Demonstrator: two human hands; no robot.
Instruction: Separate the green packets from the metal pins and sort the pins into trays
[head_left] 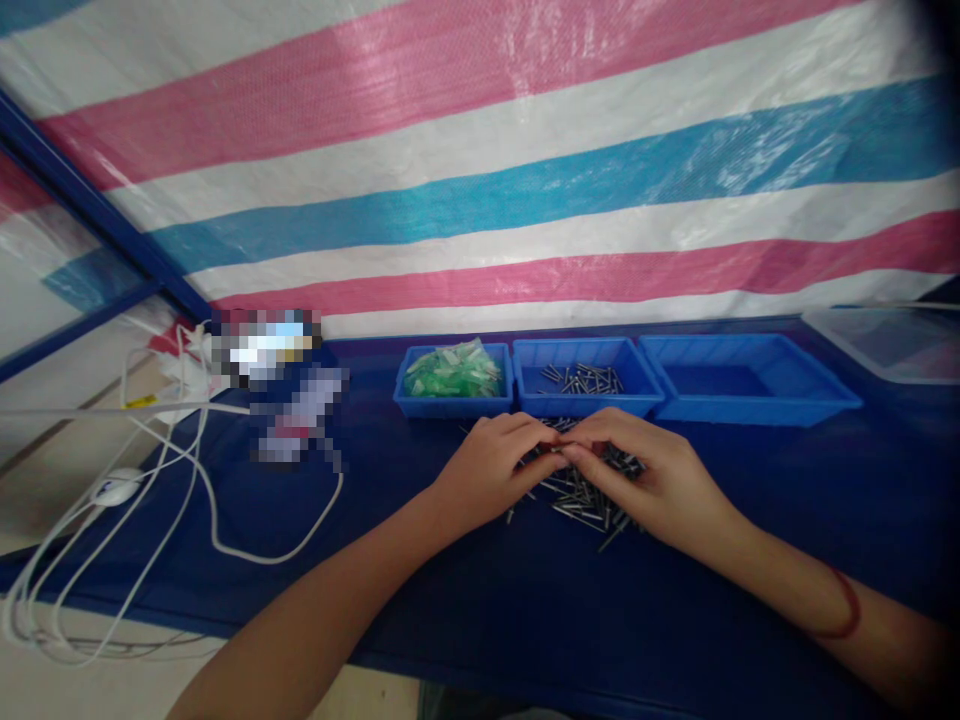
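My left hand [491, 465] and my right hand [656, 465] meet fingertip to fingertip above a loose pile of thin metal pins [581, 500] on the dark blue table. Thumb and index finger of each hand are pinched together. Something small seems to sit between the fingertips, mostly hidden by them, so its kind cannot be made out. Part of the pile is covered by the hands. Just behind them stands a blue tray [540, 405] with more of the thin metal pins [581, 380] in it.
A left-hand blue tray [450, 407] holds green plastic packets [457, 370]. To the right is a third blue tray [750, 408]. White cables [217, 540] loop across the table's left side near blurred objects [300, 420]. A striped sheet [480, 210] hangs behind.
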